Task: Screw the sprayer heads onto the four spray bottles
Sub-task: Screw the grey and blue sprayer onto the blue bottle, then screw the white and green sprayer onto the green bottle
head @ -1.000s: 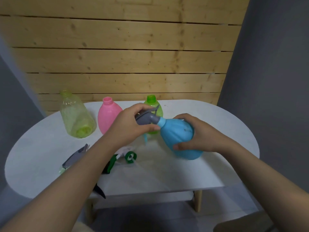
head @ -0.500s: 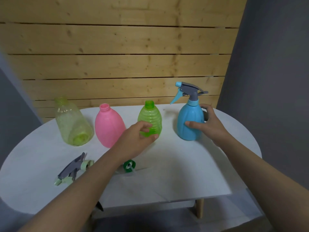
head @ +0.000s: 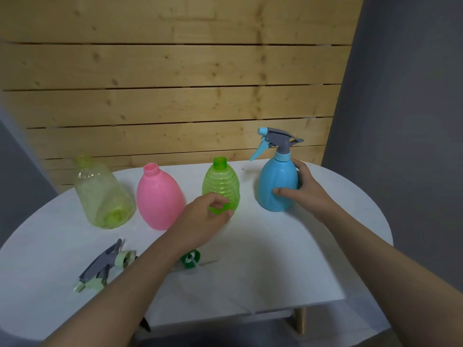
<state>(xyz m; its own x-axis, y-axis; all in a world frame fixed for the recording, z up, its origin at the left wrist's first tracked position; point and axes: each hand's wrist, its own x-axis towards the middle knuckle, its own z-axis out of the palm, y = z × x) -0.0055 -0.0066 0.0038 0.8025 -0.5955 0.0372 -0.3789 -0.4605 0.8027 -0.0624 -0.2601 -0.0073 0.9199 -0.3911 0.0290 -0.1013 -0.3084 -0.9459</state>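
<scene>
— Hands first: where are they?

— Right hand (head: 304, 194) is at centre right of the frame, wrapped round the blue bottle (head: 276, 186), thumb across its front, fingers behind. That bottle stands upright on the white table (head: 275, 266) with its grey-and-blue sprayer head (head: 276, 141) screwed on. Left hand (head: 203, 221) sits mid-frame, fingers curled at the base of the green bottle (head: 220, 184); whether it truly grips, I cannot tell.

— And around them?

— Left of the green one stand the pink bottle (head: 160, 196) and, further left, the pale yellow-green bottle (head: 102, 194), all three with bare necks. In the lower left lies a loose grey-and-pale-green sprayer head (head: 105, 265). The left forearm covers most of a dark green sprayer head (head: 191, 258); only its collar and tube show.

— Versus half a second back?

— Barely any change. A second ago the blue bottle was tilted in both hands; now it stands in the row.
</scene>
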